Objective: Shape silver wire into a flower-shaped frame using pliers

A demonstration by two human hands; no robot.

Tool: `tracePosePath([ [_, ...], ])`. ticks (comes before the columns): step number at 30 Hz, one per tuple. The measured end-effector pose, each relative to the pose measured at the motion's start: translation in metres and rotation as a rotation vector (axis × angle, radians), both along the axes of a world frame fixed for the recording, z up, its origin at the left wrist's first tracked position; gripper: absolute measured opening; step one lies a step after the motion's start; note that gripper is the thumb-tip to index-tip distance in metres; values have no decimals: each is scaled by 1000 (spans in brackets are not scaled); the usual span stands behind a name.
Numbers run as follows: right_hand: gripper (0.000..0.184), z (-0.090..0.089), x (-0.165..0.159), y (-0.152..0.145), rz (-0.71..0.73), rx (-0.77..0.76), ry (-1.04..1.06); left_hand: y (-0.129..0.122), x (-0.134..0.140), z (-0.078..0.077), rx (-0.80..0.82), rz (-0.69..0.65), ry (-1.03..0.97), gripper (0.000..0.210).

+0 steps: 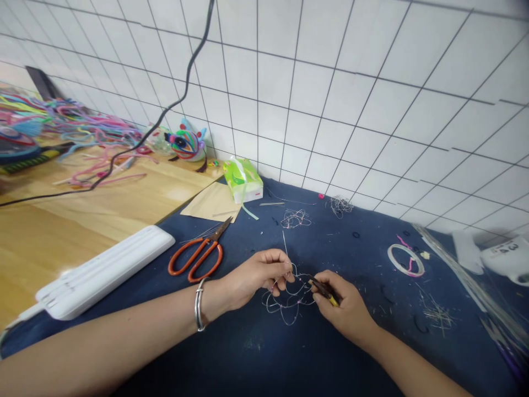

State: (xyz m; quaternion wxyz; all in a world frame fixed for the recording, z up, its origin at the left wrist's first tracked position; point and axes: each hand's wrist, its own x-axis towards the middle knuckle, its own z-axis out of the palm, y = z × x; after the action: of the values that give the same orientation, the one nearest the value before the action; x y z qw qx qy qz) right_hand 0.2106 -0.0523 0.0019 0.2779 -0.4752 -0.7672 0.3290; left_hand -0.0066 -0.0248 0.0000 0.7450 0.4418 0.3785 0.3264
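My left hand (270, 271) pinches a thin looped wire frame (289, 306) between thumb and fingers, with one straight wire end standing up past the fingertips. The frame is bent into petal-like loops, with small pink spots where wires meet. In my right hand (343, 300) is a pair of dark-jawed pliers (330, 295) with a bit of yellow on the handle. Their tips reach the right side of the wire frame; whether the jaws grip the wire is too small to tell. A similar wire piece (296, 219) lies beyond my hands on the dark blue cloth.
Orange-handled scissors (198, 256) lie left of my left hand, beside a white lamp-like bar (107, 270). A green tissue pack (243, 179) stands at the wall. Wire scraps (438, 314), a white ring (405, 260) and a wire tangle (341, 205) lie rightward. A black cable (188, 77) hangs leftward.
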Motion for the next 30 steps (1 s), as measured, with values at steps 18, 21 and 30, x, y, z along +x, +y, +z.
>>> tracePosePath([
  [18,14,-2,1,0,3,-12,8,1,0,-1,-4,18,11,19],
  [21,13,-2,0,0,2,-3,2,1,0,0,-8,12,21,19],
  [30,18,1,6,4,105,227,-62,2,0,-3,-10,24,31,19],
])
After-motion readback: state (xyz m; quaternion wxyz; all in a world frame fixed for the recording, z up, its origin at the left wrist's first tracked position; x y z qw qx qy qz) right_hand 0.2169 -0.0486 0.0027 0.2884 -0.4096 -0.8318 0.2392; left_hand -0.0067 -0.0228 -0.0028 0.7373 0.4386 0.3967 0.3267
